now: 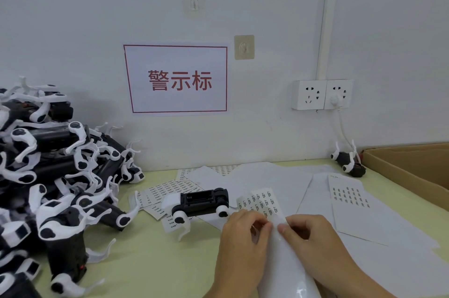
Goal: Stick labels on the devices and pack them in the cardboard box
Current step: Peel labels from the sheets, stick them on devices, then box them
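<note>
At lower centre my left hand (243, 237) and right hand (306, 232) pinch the label sheet (261, 203), peeling a label I judge goes next on the device (201, 203) just beyond, the cardboard box (413, 164) far right.

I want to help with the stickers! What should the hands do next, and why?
Probably peel one label off the label sheet. Both the left hand and right hand pinch its near edge, and the device lies just beside it, waiting for a sticker.
</note>
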Available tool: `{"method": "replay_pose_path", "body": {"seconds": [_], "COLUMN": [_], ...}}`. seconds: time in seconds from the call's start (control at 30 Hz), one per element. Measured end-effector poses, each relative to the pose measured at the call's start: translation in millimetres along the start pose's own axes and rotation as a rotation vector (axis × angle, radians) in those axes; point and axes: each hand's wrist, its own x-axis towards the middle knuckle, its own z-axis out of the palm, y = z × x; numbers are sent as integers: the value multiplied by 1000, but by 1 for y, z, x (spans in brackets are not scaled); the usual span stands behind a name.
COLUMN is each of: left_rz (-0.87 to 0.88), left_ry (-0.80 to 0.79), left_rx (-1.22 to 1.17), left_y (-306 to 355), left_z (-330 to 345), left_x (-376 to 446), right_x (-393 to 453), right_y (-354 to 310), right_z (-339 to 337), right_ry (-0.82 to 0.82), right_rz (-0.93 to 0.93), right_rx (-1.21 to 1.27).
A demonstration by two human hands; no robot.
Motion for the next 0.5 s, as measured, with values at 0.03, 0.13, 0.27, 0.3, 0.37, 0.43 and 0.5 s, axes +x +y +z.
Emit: {"method": "replay_pose_path", "body": {"seconds": [0.03, 0.13, 0.27, 0.3, 0.37, 0.43, 0.5], "left_rz": [10, -4, -73, -99, -166, -230, -261], "left_ry": [-8, -38, -58, -44, -8, 3, -7], "left_rx": [12, 27, -35, -72, -162, -241, -290], "left_y": [1, 1, 1, 0, -1, -2, -2], "left_z": [1, 1, 0, 0, -2, -3, -3], "left_x": [-1, -1, 0, 0, 2, 3, 4], "right_x": [0, 0, 3, 4, 7, 9, 9], "right_y": [0, 0, 2, 3, 5, 8, 9], "right_z": [0, -1, -3, -5, -10, -15, -18], "right_ry": [1, -5, -39, -45, -58, -28, 26], "right_rz": [7, 21, 71, 95, 162, 221, 247], "right_rx": [0, 11, 18, -10, -58, -88, -157]}}
